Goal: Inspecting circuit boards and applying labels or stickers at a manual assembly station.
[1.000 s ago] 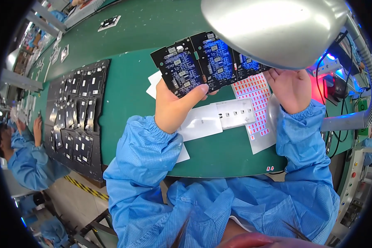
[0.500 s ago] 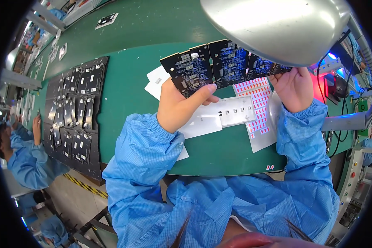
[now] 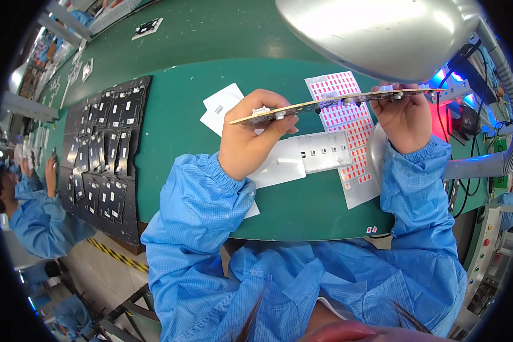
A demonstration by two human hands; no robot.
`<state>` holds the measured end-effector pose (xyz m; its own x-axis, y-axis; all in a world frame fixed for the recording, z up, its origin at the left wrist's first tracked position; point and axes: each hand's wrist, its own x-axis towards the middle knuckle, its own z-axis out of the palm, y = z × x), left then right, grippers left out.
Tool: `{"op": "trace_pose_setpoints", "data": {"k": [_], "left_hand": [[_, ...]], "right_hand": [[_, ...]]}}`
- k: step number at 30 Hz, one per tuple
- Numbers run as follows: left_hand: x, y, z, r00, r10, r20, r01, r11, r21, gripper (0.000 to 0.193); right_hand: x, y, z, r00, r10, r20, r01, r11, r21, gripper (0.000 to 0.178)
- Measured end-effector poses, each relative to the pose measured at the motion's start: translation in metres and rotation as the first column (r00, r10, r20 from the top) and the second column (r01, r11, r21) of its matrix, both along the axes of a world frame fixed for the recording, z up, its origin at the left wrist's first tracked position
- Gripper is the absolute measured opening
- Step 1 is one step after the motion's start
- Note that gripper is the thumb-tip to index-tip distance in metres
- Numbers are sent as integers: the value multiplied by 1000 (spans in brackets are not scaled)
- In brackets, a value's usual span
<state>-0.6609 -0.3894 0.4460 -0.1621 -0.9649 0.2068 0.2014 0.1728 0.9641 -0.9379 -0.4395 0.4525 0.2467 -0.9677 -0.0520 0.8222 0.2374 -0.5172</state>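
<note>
A long circuit board panel point(image 3: 325, 104) is held edge-on in the air, with small white and dark parts standing out from both faces. My left hand point(image 3: 251, 134) grips its left end between thumb and fingers. At the other end, my right hand point(image 3: 403, 117) holds the panel with its fingers behind and under the edge. Below it on the green mat lie a sheet of red arrow stickers point(image 3: 359, 151), a white strip with small dark squares point(image 3: 326, 151) and white paper cards point(image 3: 279, 170).
A large silver lamp head point(image 3: 382, 34) hangs just above the board, its stand at the right. To the left, a black tray point(image 3: 105, 157) carries several dark boards with white labels. Farther left, a co-worker's hand point(image 3: 51, 175) shows. Two small stickers point(image 3: 371, 229) lie near the mat's front edge.
The panel has tipped from showing its dark component face to nearly edge-on. Both hands keep hold of it. More of the arrow sticker sheet shows behind it.
</note>
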Motion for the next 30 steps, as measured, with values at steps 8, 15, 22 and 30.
{"op": "trace_pose_setpoints", "data": {"k": [8,15,22,30], "left_hand": [[0,-2,-1,996,15,83,-11,999,-48,13],[0,-4,-3,997,18,78,-7,991,-136,16],[4,-3,-4,963,93,254,15,919,-394,23],[1,-1,1,910,185,370,19,875,-484,26]], "right_hand": [[6,2,7,1000,-8,-26,8,1000,-4,27],[10,5,6,998,-70,-1,70,997,42,23],[6,3,5,991,21,-129,-25,999,-26,23],[-2,-3,-5,992,53,-117,-65,993,-98,23]]}}
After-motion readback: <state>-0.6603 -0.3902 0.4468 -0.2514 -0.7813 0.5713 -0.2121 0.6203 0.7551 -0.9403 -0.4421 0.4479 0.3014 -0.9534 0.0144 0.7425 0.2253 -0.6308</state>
